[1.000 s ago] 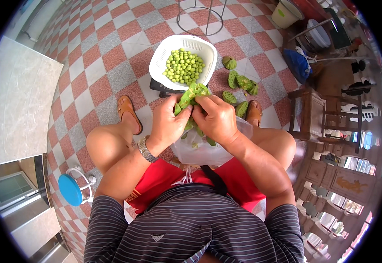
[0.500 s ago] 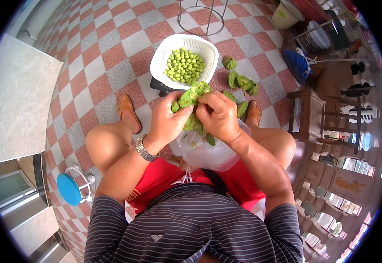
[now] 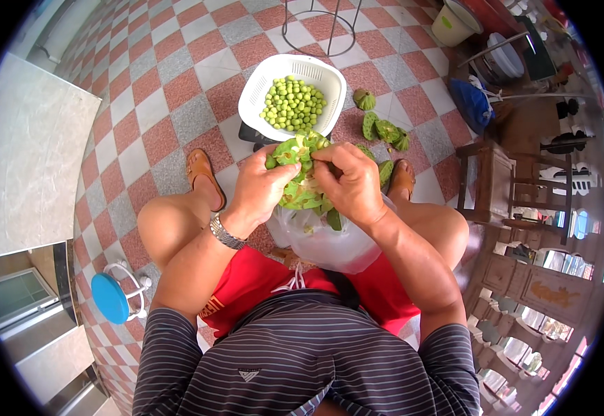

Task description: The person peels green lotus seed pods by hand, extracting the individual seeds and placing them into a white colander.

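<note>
A torn green lotus pod (image 3: pixel 292 148) is gripped in my left hand (image 3: pixel 254 186), thumb across its front. At the pod's right edge the fingers of my right hand (image 3: pixel 354 182) are pinched together; whatever lies between their tips is hidden. Below both hands, a clear plastic bag (image 3: pixel 333 248) sits between my knees with green pod pieces (image 3: pixel 300 197) at its mouth. Just beyond my hands stands a white plastic basket (image 3: pixel 250 104) with many round green lotus seeds (image 3: pixel 293 104) in it.
Several lotus pods (image 3: pixel 386 130) lie on the checkered floor right of the basket. Under the basket is a dark base (image 3: pixel 250 134). A metal ring stand (image 3: pixel 329 41) is at the far side, a blue-topped stool (image 3: pixel 109 298) at the left, wooden furniture (image 3: pixel 496 180) at the right.
The lotus pod has turned and opened out in my left hand, showing more pale torn inside. Both hands stay close together in nearly the same place.
</note>
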Tool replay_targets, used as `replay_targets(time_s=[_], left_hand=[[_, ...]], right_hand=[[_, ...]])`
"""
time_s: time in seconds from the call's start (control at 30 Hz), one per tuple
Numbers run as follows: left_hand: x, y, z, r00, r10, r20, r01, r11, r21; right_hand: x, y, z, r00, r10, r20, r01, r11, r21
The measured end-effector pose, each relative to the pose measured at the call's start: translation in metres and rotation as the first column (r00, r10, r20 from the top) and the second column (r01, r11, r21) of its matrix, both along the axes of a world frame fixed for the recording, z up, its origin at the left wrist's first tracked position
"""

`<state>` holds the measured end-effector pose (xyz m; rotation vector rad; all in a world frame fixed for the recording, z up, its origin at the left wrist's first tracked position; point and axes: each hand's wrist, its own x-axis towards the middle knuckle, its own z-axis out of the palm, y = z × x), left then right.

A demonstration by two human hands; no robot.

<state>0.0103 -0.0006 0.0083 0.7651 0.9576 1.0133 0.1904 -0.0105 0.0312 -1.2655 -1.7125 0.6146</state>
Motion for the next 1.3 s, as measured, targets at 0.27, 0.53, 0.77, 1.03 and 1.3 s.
replay_targets(time_s=[0.27,0.53,0.77,1.03,1.3], left_hand=[[-0.001,0.001,0.010,0.997,0.043,0.060,-0.041,0.998,-0.038],[-0.007,0.005,0.009,0.997,0.074,0.030,-0.071,0.992,-0.103],[-0.008,0.006,0.004,0.996,0.082,0.041,-0.078,0.992,-0.095],[-0.005,0.005,-0.002,0.996,0.075,-0.041,-0.078,0.995,-0.060],[-0.006,0.003,-0.001,0.999,0.043,-0.030,-0.045,0.997,-0.060]], right_hand=[[0.004,-0.002,-0.001,0.971,0.075,0.226,-0.108,0.984,0.140],[0.003,-0.002,0.001,0.908,0.069,0.414,-0.183,0.953,0.243],[-0.001,0.000,-0.004,0.943,0.144,0.299,-0.215,0.952,0.218],[0.001,-0.003,-0.004,0.958,0.138,0.253,-0.170,0.980,0.108],[0.002,-0.001,-0.014,0.978,0.125,0.168,-0.143,0.985,0.095]])
